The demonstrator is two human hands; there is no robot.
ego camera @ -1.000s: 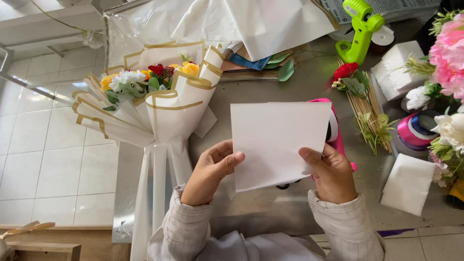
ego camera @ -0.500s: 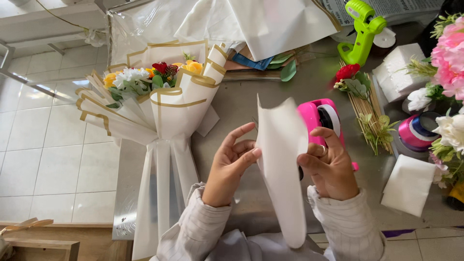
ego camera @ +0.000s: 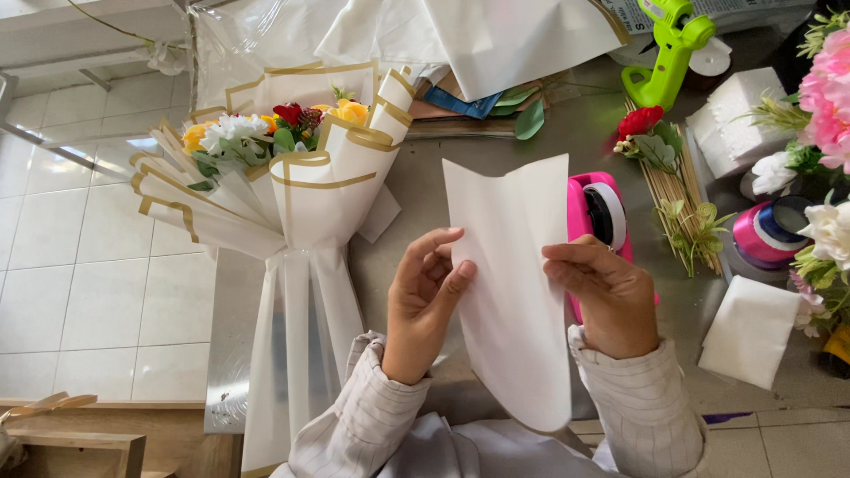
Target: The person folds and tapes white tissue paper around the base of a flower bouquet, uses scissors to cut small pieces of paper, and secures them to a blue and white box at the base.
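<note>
Both my hands hold a white sheet of wrapping paper [ego camera: 513,283], curled lengthwise into a loose upright fold above the grey table [ego camera: 416,195]. My left hand [ego camera: 427,296] grips its left edge with thumb on the front. My right hand [ego camera: 606,296] pinches the right edge. To the left lies a flower bouquet [ego camera: 283,168] wrapped in white paper with gold trim, its long wrapped stem [ego camera: 301,354] pointing toward me.
A pink tape dispenser [ego camera: 595,212] sits just behind my right hand. A green glue gun [ego camera: 666,44], wooden sticks with a red flower [ego camera: 660,168], white foam blocks [ego camera: 735,124], ribbon rolls [ego camera: 766,235], artificial flowers [ego camera: 823,106] and a white paper piece [ego camera: 751,329] crowd the right side. More white wrapping sheets [ego camera: 496,35] lie at the back.
The sheet was flat a second ago; I have curled its two side edges toward each other, and it now opens a little wider than half a second ago.
</note>
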